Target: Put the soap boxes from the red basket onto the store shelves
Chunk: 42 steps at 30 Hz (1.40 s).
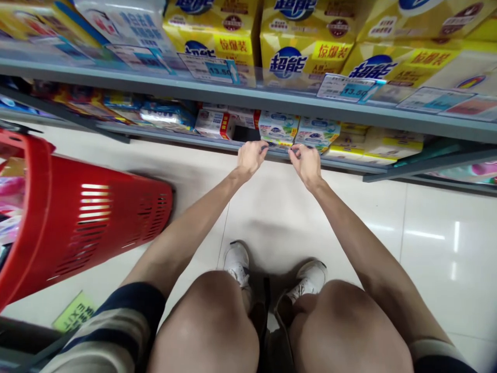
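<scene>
Both my hands reach down to the front edge of the bottom shelf. My left hand is closed, its fingertips pinched at the edge below a white, blue and green soap pack. To its right, my right hand is also closed in a pinch, in front of a similar pack. Whatever the fingertips hold is too small and partly hidden to make out. A dark gap lies between the left of these packs and a white and red box.
A red shopping basket with goods in it stands on the left. Overhead, the upper shelf juts out, carrying yellow packs and price tags. A green exit sign is on the tiled floor.
</scene>
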{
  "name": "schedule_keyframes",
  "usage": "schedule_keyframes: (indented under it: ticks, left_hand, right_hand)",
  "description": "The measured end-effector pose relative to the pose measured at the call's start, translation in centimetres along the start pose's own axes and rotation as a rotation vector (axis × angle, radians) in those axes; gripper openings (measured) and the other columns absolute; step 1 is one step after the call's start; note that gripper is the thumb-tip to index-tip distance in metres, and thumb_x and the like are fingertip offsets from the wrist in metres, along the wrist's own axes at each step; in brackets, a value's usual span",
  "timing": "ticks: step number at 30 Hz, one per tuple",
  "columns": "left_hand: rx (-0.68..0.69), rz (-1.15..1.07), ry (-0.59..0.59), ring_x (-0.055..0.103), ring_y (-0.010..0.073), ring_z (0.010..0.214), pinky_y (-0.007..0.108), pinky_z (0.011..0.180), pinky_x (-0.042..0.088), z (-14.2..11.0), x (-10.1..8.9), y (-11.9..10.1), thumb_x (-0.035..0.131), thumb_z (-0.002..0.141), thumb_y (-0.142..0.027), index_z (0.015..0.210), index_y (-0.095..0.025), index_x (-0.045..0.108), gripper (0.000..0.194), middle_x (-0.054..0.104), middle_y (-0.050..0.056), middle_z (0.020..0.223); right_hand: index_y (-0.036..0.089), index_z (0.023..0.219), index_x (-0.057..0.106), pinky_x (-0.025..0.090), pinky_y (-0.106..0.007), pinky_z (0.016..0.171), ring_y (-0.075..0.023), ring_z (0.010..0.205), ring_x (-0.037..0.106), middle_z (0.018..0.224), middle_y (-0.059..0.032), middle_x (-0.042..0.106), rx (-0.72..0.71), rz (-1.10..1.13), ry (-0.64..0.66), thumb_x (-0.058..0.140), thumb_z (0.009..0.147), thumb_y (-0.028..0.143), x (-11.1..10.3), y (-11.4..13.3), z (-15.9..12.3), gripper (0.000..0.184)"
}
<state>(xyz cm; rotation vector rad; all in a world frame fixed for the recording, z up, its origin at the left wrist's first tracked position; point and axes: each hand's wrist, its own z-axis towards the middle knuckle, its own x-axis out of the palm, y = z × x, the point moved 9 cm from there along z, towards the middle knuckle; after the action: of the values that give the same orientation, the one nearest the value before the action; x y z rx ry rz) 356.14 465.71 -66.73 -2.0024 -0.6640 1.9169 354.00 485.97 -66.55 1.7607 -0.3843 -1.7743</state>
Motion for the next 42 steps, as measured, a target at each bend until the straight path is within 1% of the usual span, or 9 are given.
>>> schedule_keyframes:
  ticks: [2, 7, 11, 16, 23, 27, 32, 37, 42]
  left_hand:
    - [0.011, -0.006, -0.003, 0.067, 0.0243, 0.088, 0.035, 0.086, 0.047, 0.0, 0.1, 0.0, 0.06, 0.1, -0.033, 0.117, -0.024, 0.08, 0.028, 0.077, 0.009, 0.095]
    - [0.067, -0.025, -0.007, 0.068, 0.025, 0.097, 0.035, 0.088, 0.048, 0.0, -0.1, -0.2, 0.058, 0.102, -0.034, 0.112, -0.027, 0.082, 0.028, 0.079, 0.007, 0.112]
    - [0.094, -0.03, -0.001, 0.069, 0.0254, 0.101, 0.036, 0.089, 0.048, 0.3, -0.2, -0.1, 0.058, 0.102, -0.035, 0.111, -0.028, 0.083, 0.027, 0.079, 0.007, 0.112]
    - [0.098, -0.022, 0.024, 0.068, 0.0258, 0.098, 0.038, 0.09, 0.048, 0.7, -0.3, 0.2, 0.06, 0.101, -0.037, 0.11, -0.029, 0.083, 0.027, 0.078, 0.008, 0.113]
    - [0.127, 0.014, 0.025, 0.068, 0.0271, 0.094, 0.039, 0.087, 0.047, 0.9, -0.4, 0.0, 0.059, 0.101, -0.039, 0.11, -0.029, 0.085, 0.029, 0.079, 0.007, 0.108]
    - [0.148, 0.042, 0.036, 0.069, 0.029, 0.097, 0.039, 0.087, 0.048, 1.1, -0.4, -0.4, 0.06, 0.1, -0.038, 0.109, -0.029, 0.085, 0.028, 0.08, 0.008, 0.111]
    - [0.158, 0.056, 0.059, 0.07, 0.0293, 0.099, 0.039, 0.088, 0.049, 1.2, -0.6, -0.7, 0.06, 0.1, -0.036, 0.11, -0.028, 0.085, 0.028, 0.08, 0.008, 0.112]
    - [0.153, 0.027, 0.067, 0.07, 0.0314, 0.102, 0.041, 0.091, 0.048, 1.1, -0.7, -0.6, 0.061, 0.1, -0.038, 0.11, -0.025, 0.085, 0.029, 0.08, 0.01, 0.114]
    - [0.148, 0.027, 0.061, 0.071, 0.0291, 0.097, 0.039, 0.088, 0.049, 1.2, -0.8, -0.4, 0.063, 0.099, -0.039, 0.108, -0.028, 0.085, 0.026, 0.081, 0.007, 0.108]
  right_hand:
    - [0.019, 0.112, 0.077, 0.056, -0.039, 0.086, -0.0218, 0.074, 0.067, 0.073, -0.0027, 0.069, -0.018, 0.007, 0.006, 0.059, 0.099, 0.036, 0.1, -0.2, -0.2, 0.028]
    - [0.023, 0.108, 0.077, 0.056, -0.038, 0.085, -0.0213, 0.073, 0.067, 0.073, -0.0025, 0.069, -0.024, 0.031, 0.017, 0.057, 0.101, 0.041, 0.6, -0.2, -0.3, 0.029]
    - [0.022, 0.109, 0.077, 0.055, -0.037, 0.083, -0.0212, 0.071, 0.067, 0.072, -0.0026, 0.072, -0.02, 0.04, 0.022, 0.054, 0.102, 0.038, 0.9, 0.1, -0.2, 0.029]
    - [0.022, 0.111, 0.079, 0.052, -0.037, 0.083, -0.0233, 0.08, 0.069, 0.086, -0.0059, 0.077, -0.059, -0.016, 0.021, 0.053, 0.104, 0.035, 0.8, 0.4, -0.2, 0.03]
    - [0.023, 0.113, 0.081, 0.05, -0.037, 0.081, -0.0243, 0.08, 0.07, 0.083, -0.0076, 0.077, -0.088, -0.096, 0.055, 0.048, 0.106, 0.038, 0.9, 0.3, -0.3, 0.037]
    - [0.022, 0.112, 0.081, 0.051, -0.037, 0.079, -0.0248, 0.08, 0.071, 0.087, -0.0083, 0.079, -0.11, -0.111, 0.065, 0.05, 0.105, 0.034, 0.9, 0.5, -0.1, 0.034]
    - [0.019, 0.116, 0.078, 0.054, -0.037, 0.084, -0.0238, 0.084, 0.073, 0.095, -0.0086, 0.08, -0.103, -0.05, 0.038, 0.056, 0.102, 0.029, 0.9, 0.6, 0.1, 0.028]
    - [0.021, 0.118, 0.075, 0.055, -0.036, 0.088, -0.0229, 0.09, 0.073, 0.101, -0.0078, 0.08, -0.153, -0.067, 0.082, 0.047, 0.106, 0.03, 1.3, 1.0, -0.2, 0.031]
    - [0.019, 0.123, 0.072, 0.054, -0.037, 0.086, -0.0258, 0.09, 0.073, 0.102, -0.0112, 0.08, -0.181, -0.135, 0.143, 0.039, 0.109, 0.033, 1.6, 1.2, -0.5, 0.039]
